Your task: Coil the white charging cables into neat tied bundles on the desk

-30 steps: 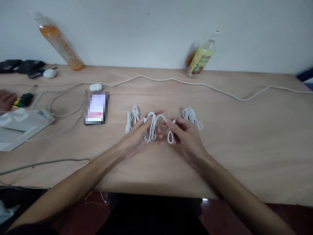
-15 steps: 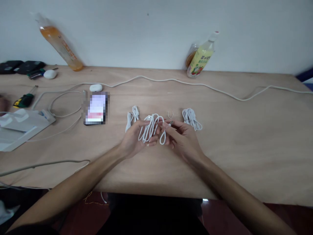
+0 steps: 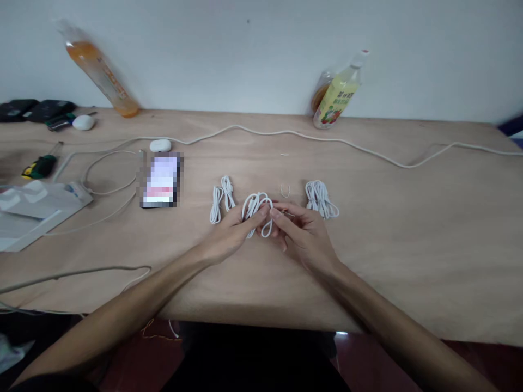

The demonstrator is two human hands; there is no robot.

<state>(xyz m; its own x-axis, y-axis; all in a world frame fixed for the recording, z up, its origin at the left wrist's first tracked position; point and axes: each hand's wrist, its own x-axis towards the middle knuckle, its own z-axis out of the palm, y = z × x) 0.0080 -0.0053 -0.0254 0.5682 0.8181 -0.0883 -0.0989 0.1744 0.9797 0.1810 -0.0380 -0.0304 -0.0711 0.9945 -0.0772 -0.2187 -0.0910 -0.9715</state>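
Observation:
A looped white cable (image 3: 253, 203) is between my two hands, above the table near its middle. My left hand (image 3: 232, 231) grips the loops, its thumb laid across them. Pinched between thumb and fingers, part of the same cable sits in my right hand (image 3: 304, 231), with a small loop hanging beside the thumb. Both hands' fingertips nearly meet, and some fingers are hidden behind the cable. Two coiled white cables (image 3: 216, 204) lie just beyond my left hand. More bundled white cable (image 3: 321, 198) rests beyond my right hand, and a bent thin tie (image 3: 285, 191) lies between.
A phone (image 3: 160, 181) and a white earbud case (image 3: 160, 145) lie to the left. A long white cord (image 3: 286, 132) crosses the table (image 3: 408, 245). Bottles (image 3: 337, 98) lean on the wall. At far left are a screwdriver (image 3: 43, 165) and a white box (image 3: 41, 209).
My left hand has moved right, closer to my right hand, and its thumb now presses over the loops. The cable loops are bunched more tightly together.

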